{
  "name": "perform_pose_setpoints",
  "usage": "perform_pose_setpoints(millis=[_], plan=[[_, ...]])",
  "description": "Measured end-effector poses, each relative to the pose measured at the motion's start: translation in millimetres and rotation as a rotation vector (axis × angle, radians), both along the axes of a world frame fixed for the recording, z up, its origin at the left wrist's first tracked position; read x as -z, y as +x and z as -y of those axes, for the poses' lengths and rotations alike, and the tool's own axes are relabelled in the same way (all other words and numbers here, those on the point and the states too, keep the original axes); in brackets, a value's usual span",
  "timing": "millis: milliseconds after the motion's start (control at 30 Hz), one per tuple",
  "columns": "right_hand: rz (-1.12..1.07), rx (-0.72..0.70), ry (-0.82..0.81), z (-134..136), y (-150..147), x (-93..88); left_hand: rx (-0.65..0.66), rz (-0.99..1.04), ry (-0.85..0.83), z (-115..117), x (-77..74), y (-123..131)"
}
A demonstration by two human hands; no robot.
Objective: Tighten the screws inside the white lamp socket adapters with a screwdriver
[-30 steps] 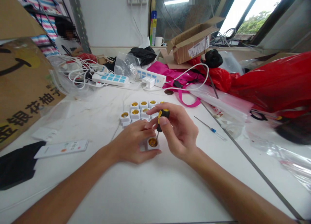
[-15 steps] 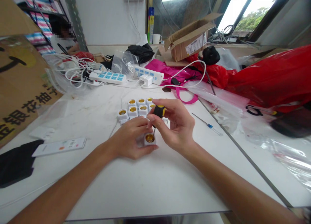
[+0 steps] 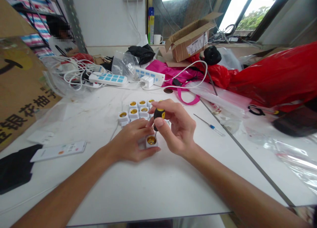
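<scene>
My left hand [image 3: 133, 140] is closed round a white lamp socket [image 3: 152, 141] with a brass-coloured threaded inside, holding it upright on the white table. In my right hand [image 3: 177, 125] is a short screwdriver [image 3: 159, 114] with a black and yellow handle, gripped between thumb and fingers. Its thin shaft points down into the socket, near the right side of the opening; the tip's exact contact is hidden. Just beyond my hands stand several more white sockets [image 3: 133, 112] in rows, partly covered by my fingers.
A blue-handled screwdriver [image 3: 212, 126] lies at right. Two power strips [image 3: 108, 79] and tangled white cables fill the back. A white remote-like bar [image 3: 59, 151] lies on the left by a cardboard box [image 3: 22, 99]. Red plastic bags [image 3: 274, 76] crowd the right; a person sits far left.
The whole view has shifted slightly. The screwdriver handle stands more upright and my right-hand fingers have rolled a little around it. My left hand keeps its hold on the socket.
</scene>
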State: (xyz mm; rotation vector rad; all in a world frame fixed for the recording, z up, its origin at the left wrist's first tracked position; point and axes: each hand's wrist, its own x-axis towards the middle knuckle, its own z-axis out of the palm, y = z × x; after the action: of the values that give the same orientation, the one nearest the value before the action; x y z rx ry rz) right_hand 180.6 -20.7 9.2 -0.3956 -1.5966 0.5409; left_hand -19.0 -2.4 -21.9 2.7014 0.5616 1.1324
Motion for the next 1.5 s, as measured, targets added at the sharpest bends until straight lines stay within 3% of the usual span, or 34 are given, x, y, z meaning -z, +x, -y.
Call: perform_pose_setpoints(millis=[100, 400, 700, 1067, 1267, 1400, 1500], plan=[[0.003, -0.054, -0.057, 3, 0, -0.6, 0.002, -0.016, -0.021, -1, 0.2, 0], [-0.043, 0.061, -0.053, -2, -5, 0.3, -0.002, -0.033, -0.013, 1, -1.6, 0], [-0.090, 0.078, -0.083, -2, -7, -2.5, 0.001, -0.040, -0.038, 1, -3.6, 1], [-0.055, 0.263, -0.082, -4, -6, 1.3, -0.018, -0.041, -0.019, 3, -3.9, 2], [-0.007, 0.283, -0.082, -8, -3, 5.2, 0.004, -0.039, -0.029, 3, -5.4, 3], [0.054, 0.405, -0.082, -16, 3, 7.2, -0.012, -0.027, 0.007, 3, -6.7, 2], [0.009, 0.366, -0.157, -20, 6, 6.2, -0.031, -0.019, 0.011, 2, -10.1, 0]])
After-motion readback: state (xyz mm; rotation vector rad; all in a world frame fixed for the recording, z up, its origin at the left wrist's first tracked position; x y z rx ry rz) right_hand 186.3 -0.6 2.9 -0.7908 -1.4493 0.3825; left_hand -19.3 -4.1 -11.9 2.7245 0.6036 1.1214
